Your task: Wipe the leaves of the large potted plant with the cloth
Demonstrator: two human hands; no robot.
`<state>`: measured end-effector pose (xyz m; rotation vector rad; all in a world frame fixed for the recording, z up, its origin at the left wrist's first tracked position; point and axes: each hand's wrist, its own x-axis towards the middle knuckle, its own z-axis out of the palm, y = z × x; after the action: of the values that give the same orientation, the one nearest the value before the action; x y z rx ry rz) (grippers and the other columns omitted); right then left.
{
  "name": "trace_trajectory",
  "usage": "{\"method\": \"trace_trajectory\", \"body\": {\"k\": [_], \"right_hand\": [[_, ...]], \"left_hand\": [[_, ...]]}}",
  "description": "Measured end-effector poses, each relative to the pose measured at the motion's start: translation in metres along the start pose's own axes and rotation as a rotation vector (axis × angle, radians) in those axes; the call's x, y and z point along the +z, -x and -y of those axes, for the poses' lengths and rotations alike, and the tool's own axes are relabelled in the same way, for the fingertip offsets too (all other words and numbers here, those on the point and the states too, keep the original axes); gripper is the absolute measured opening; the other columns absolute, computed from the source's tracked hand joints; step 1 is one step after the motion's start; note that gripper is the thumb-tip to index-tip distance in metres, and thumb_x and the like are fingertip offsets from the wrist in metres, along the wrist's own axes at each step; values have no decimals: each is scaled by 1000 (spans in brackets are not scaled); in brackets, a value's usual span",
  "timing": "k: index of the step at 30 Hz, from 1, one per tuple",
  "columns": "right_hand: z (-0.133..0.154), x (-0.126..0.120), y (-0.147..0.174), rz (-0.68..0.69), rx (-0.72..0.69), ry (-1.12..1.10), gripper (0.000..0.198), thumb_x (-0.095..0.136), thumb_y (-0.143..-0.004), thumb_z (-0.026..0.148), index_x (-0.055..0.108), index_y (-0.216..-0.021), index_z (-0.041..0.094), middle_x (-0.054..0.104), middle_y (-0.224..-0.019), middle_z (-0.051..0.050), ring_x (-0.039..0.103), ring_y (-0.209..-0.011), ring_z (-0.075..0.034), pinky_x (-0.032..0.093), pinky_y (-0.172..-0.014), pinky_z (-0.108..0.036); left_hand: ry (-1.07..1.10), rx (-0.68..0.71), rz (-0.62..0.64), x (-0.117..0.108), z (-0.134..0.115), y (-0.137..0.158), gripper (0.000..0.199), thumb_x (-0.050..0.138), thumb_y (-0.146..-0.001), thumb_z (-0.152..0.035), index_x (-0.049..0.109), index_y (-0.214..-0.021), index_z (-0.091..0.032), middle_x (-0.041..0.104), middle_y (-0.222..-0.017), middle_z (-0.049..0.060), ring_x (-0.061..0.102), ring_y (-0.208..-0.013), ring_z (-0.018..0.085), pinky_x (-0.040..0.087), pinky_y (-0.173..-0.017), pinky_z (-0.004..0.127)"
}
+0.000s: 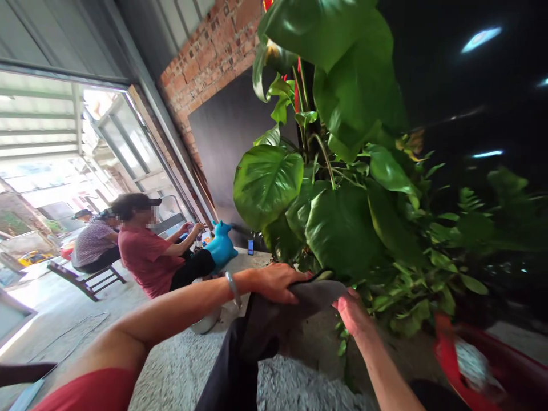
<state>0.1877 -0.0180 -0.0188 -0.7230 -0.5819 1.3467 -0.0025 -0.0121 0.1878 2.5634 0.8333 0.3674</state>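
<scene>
A dark grey piece of cloth (314, 297) is stretched between my two hands above my knee, with a black and greenish edge along its far side. My left hand (278, 282), with a pale bangle (233, 290) on the wrist, lies over the cloth's left part and grips it, fingertips partly hidden. At the opposite end, my right hand (353, 313) pinches the corner between thumb and fingers. The cloth's lower part hangs near my dark trouser leg (231, 365), and I cannot make out where one ends and the other begins.
Large-leaved potted greenery (342, 228) rises just beyond my hands. At lower right stands a red bag (447, 348) with pale contents. Left of me sits a person in a red shirt (141, 257), near a blue animal-shaped seat (220, 248). A wooden chair (92, 282) stands farther left.
</scene>
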Motion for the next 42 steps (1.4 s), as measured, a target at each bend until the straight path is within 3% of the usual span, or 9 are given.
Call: {"method": "trace_trajectory", "body": {"k": [6,12,17,22,26,29,34,37,42], "right_hand": [[11,-11,2,15,-21,-18,31,88,-49,43,65,-60,25,75,-69,-1,70,-71,-24,58,-71,-42],[23,-14,16,162,43,-14,30,92,-55,44,70,-59,24,78,-81,-5,73,-82,-26,59,-66,-39],[22,-7,25,169,98,-5,35,95,-51,47,67,-52,27,76,-70,-2,70,-66,-20,58,-63,-32],[24,-2,26,206,135,26,36,94,-49,49,75,-67,25,77,-74,-5,71,-69,-22,57,-62,-33],[22,-8,20,117,195,135,47,91,-53,49,77,-87,20,79,-82,-8,72,-71,-21,56,-60,-30],[14,-16,14,-37,235,238,51,91,-47,47,75,-87,20,79,-81,-7,71,-69,-19,53,-56,-27],[6,-30,19,-111,270,315,50,89,-48,45,74,-87,19,78,-77,-8,70,-66,-18,50,-53,-25],[5,-37,40,-143,259,346,52,90,-48,47,73,-89,19,78,-79,-7,70,-67,-18,50,-55,-25],[6,-26,94,-158,214,222,57,91,-49,49,73,-96,23,79,-90,-8,72,-83,-24,54,-64,-32]], "left_hand": [[244,-83,-18,-10,-12,6,38,86,-55,-31,80,-93,-28,78,-85,3,72,-77,28,54,-70,32],[714,-422,221,-6,34,-16,44,84,-61,-33,77,-102,-16,77,-86,2,70,-80,23,55,-77,31],[1112,-413,26,23,25,-34,44,82,-59,-32,74,-97,-13,73,-79,4,65,-69,19,54,-75,32],[761,-322,-152,-14,-23,-7,41,81,-66,-35,75,-101,-14,73,-88,3,65,-78,19,51,-74,29],[343,-249,-327,-38,-15,10,41,79,-70,-38,76,-103,-16,71,-96,3,64,-91,21,50,-80,29],[203,-244,-335,-22,18,0,32,77,-69,-32,76,-95,-13,70,-92,3,63,-89,22,49,-81,30],[158,-273,-295,18,57,-23,25,73,-73,-26,75,-92,-10,70,-82,3,64,-80,21,49,-73,28],[267,-262,-279,28,63,-27,39,74,-74,-28,74,-108,-10,74,-92,3,68,-88,23,52,-76,29],[249,-275,-331,34,56,-27,68,81,-68,-32,67,-131,-9,72,-123,10,65,-117,32,51,-102,37]]}}
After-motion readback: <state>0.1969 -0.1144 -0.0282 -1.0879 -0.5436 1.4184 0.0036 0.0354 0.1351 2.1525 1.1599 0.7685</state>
